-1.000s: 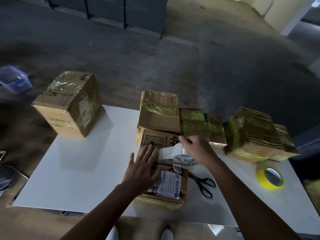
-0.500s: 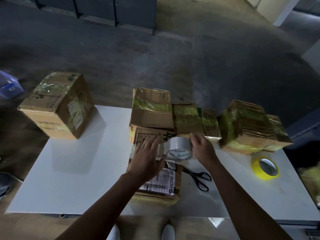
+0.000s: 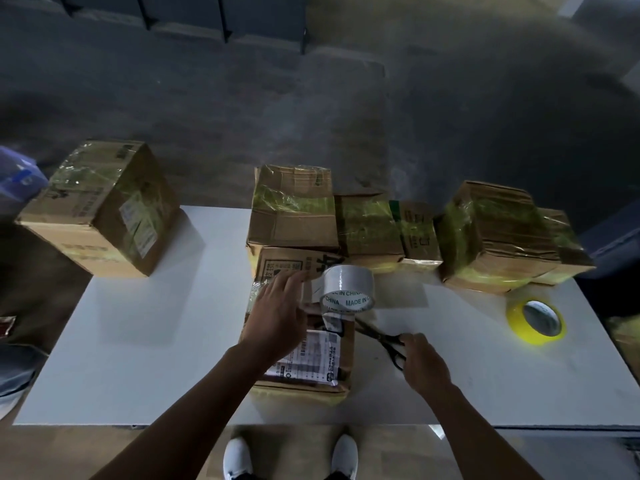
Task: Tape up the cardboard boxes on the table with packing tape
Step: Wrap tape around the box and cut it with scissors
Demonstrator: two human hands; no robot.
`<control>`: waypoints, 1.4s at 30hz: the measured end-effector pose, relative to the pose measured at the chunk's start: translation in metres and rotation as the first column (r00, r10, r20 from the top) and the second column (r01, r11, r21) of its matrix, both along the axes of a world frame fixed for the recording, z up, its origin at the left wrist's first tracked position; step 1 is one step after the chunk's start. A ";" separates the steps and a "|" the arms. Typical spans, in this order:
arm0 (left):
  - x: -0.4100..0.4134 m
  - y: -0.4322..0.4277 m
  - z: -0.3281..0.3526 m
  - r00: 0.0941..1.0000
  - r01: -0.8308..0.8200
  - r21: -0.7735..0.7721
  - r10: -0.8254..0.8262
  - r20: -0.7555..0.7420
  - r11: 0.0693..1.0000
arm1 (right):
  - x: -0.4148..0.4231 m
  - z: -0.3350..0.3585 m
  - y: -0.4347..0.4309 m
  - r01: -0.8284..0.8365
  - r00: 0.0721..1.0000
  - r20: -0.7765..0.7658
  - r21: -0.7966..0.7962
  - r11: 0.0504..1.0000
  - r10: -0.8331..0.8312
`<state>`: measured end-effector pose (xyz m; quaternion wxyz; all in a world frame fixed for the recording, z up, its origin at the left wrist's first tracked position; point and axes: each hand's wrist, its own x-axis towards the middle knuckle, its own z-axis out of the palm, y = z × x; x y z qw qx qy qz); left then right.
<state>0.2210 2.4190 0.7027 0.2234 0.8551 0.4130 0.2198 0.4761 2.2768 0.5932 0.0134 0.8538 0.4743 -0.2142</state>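
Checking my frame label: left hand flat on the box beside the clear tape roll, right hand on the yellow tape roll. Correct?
One error. The head view shows the right hand curled on the handles of the black scissors, not on the yellow tape roll, which lies apart, farther right. The left hand flat on the box beside the clear tape roll is right.

Left hand (image 3: 277, 317) on box (image 3: 313, 356) (right hand (image 3: 424, 367), scissors (image 3: 379, 336))

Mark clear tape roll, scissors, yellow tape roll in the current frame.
clear tape roll (image 3: 346, 280): head view, on its curved outer face.
scissors (image 3: 379, 336): head view, near the pivot, ahead of the handles.
yellow tape roll (image 3: 531, 338): head view, on the near yellow wall.
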 end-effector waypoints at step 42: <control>-0.024 0.069 0.062 0.908 0.057 -0.675 0.243 0.342 0.735 | -0.088 0.152 0.073 -0.194 0.957 -0.213 0.027 0.981 0.195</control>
